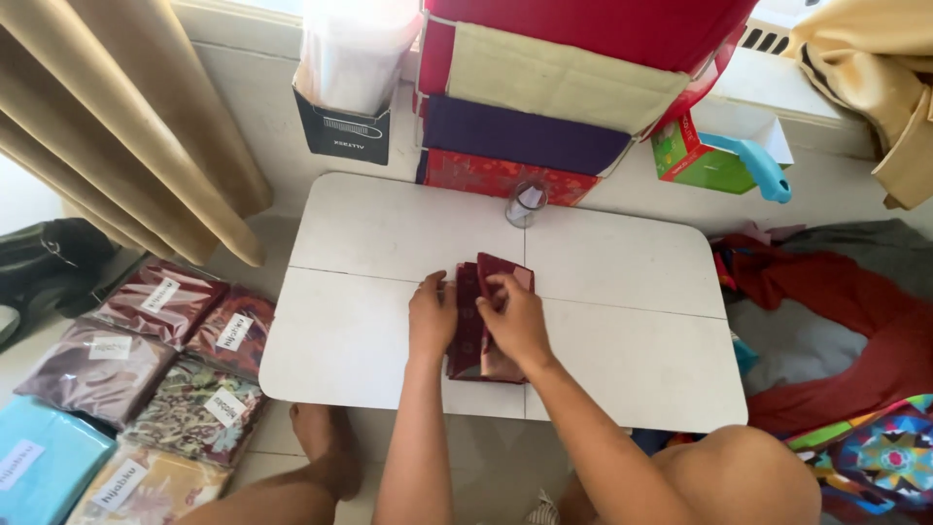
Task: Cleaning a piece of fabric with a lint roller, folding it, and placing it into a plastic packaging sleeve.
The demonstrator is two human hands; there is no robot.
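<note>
My right hand (515, 321) and left hand (432, 316) pinch the dark red cloth (481, 331); I think its fold could slip open.

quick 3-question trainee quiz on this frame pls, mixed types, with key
1. True or false: both hands, left hand and right hand, rest on the maroon cloth.
2. What stands on the white table just beyond the cloth? A) a small clear cup B) a pair of scissors C) a black bag
3. On which side of the person do the bagged fabrics lie on the floor?

Key:
1. True.
2. A, the cup.
3. Their left.
</note>
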